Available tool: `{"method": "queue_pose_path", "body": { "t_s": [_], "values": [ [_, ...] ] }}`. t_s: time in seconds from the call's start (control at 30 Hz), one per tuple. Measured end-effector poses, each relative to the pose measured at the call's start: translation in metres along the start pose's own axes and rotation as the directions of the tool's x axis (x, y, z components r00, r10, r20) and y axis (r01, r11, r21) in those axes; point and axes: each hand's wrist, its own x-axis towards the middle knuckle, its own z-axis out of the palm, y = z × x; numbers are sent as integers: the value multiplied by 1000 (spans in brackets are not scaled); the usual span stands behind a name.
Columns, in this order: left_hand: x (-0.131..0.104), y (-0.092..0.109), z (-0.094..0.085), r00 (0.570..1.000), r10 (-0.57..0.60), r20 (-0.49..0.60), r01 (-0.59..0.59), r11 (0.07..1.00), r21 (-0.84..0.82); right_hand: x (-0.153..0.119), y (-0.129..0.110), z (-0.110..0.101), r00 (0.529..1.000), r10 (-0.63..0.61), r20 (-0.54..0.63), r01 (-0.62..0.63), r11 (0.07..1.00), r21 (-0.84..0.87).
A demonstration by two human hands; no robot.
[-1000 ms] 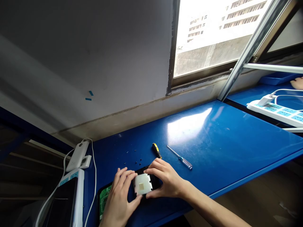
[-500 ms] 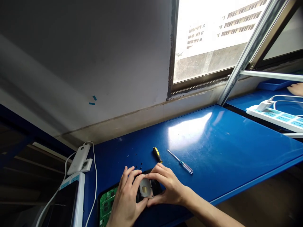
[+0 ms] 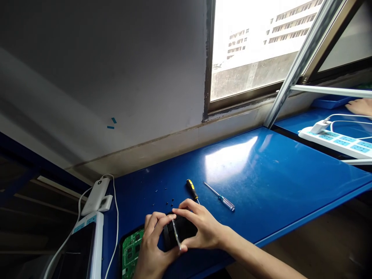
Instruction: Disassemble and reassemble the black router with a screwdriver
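A thin silvery plate (image 3: 176,235) stands nearly edge-on between my two hands. My left hand (image 3: 154,242) pinches its top and bottom ends from the left, and my right hand (image 3: 203,228) grips the same ends from the right. Behind and below the plate lies a black plastic-looking part (image 3: 187,228), partly covered by my fingers. Left of my left hand, a green circuit board (image 3: 132,248) sits in a dark frame, its right side hidden by the hand.
Beyond my hands lie a yellow-black screwdriver (image 3: 191,188), a clear-handled screwdriver (image 3: 222,199) and several tiny screws (image 3: 172,200). A dark-screened device (image 3: 77,252), cables and a white power bank (image 3: 95,195) are at left. Far right: a power strip (image 3: 337,141) and another person's hand (image 3: 359,106).
The plate has turned from showing its grey face with a gold patch to nearly edge-on. My left hand's fingers have shifted around it. The view has moved slightly.
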Motion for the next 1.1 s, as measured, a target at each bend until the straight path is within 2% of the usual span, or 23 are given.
{"method": "queue_pose_path", "body": {
  "t_s": [0.13, 0.3, 0.43, 0.67, 1.1],
  "values": [
    [-2, 2, 5, 1000, 3, 27, -1, 998, -67, 1, -3, -2, 1000, 17, 9, -18, 996, 86],
    [-4, -3, 4, 999, 21, 26, -19, 999, -50, 2, -6, -5, 997, 57, 56, -64, 989, 130],
    [-5, -9, -5, 996, 84, 15, -84, 996, -18, 2, -3, -4, 999, 25, 27, -28, 990, 139],
    [-3, -12, -23, 993, 108, 36, -109, 994, 19, 3, -3, -8, 999, 22, 26, -24, 994, 109],
    [-7, -21, -32, 995, 23, 94, -29, 998, 61, 4, -4, -12, 999, 43, 13, -45, 987, 157]
  ]
}}
